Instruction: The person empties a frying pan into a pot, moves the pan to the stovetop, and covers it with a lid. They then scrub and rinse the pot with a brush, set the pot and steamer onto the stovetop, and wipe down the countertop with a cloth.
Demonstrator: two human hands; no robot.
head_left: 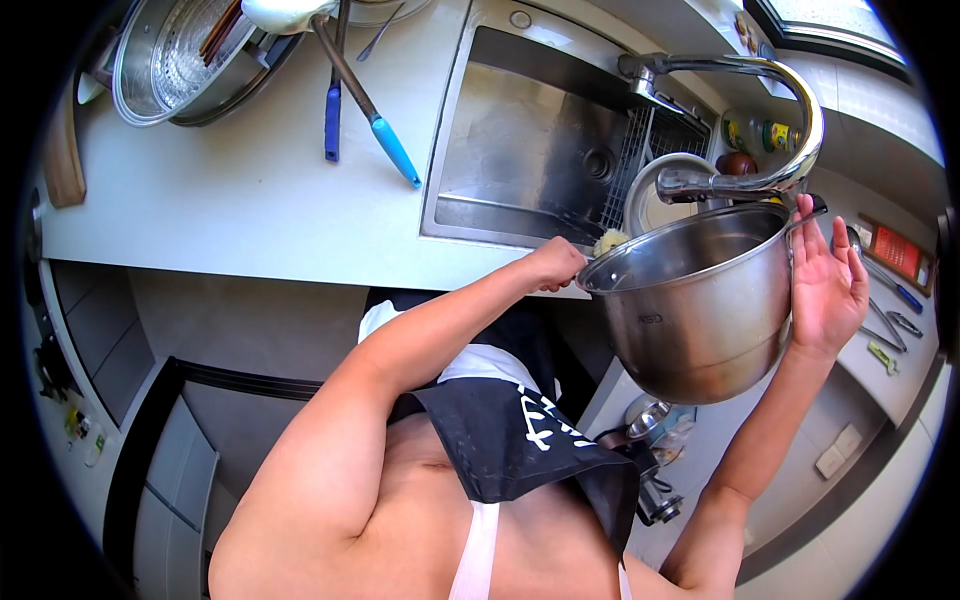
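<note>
A large stainless steel pot [690, 335] is held up off the counter at the sink's front right, tilted, with its mouth facing up and away from me. My left hand [556, 266] is closed at the pot's left rim, wrapped round its handle there, which is mostly hidden. On the other side, my right hand [828, 285] lies open against the pot wall, fingers stretched upward beside the dark-tipped right handle [812, 211]. Close by my left hand, behind the rim, a pale yellow scrubber [610, 242] partly shows.
Behind the pot are the steel sink [530, 130], a curved faucet [805, 110] and a wire rack [650, 140] with a pale bowl [650, 195]. Left on the counter lie a blue-handled utensil [397, 150] and a steel pot with a strainer [150, 90]. Tools [885, 325] lie at right.
</note>
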